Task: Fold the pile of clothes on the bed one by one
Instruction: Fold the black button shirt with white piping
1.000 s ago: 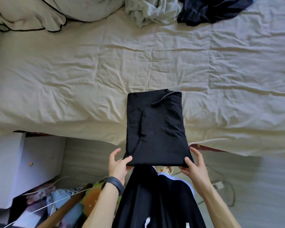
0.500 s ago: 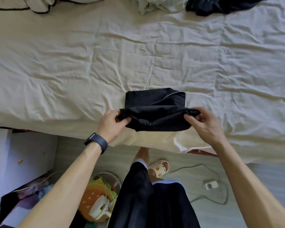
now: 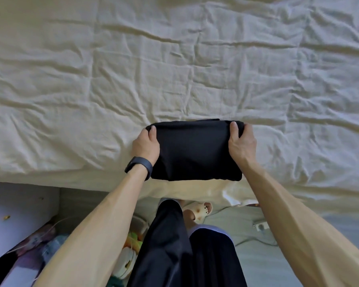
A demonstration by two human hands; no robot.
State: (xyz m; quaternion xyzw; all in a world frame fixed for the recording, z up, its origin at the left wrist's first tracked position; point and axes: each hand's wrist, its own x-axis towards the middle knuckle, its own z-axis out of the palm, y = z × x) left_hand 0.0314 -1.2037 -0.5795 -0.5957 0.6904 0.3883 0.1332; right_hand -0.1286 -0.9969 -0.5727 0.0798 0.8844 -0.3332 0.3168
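A black garment (image 3: 195, 151) lies folded into a compact rectangle at the near edge of the bed (image 3: 174, 69), on the wrinkled cream sheet. My left hand (image 3: 146, 146), with a dark watch on the wrist, grips the garment's left end, thumb on top. My right hand (image 3: 241, 141) grips its right end the same way, thumb over the top edge and fingers hidden behind the cloth. The pile of unfolded clothes is out of view.
The bed's near edge runs across the lower middle of the view. Below it on the floor lie a white box (image 3: 19, 214) and colourful clutter (image 3: 129, 255) at the left, and a cable with a plug (image 3: 261, 226) at the right. My legs and a sandal (image 3: 201, 210) stand between.
The garment's hanging lower half has been lifted from below the bed edge and folded up over its upper half. Both hands moved up and forward with it. The view tilted down, losing the clothes at the back.
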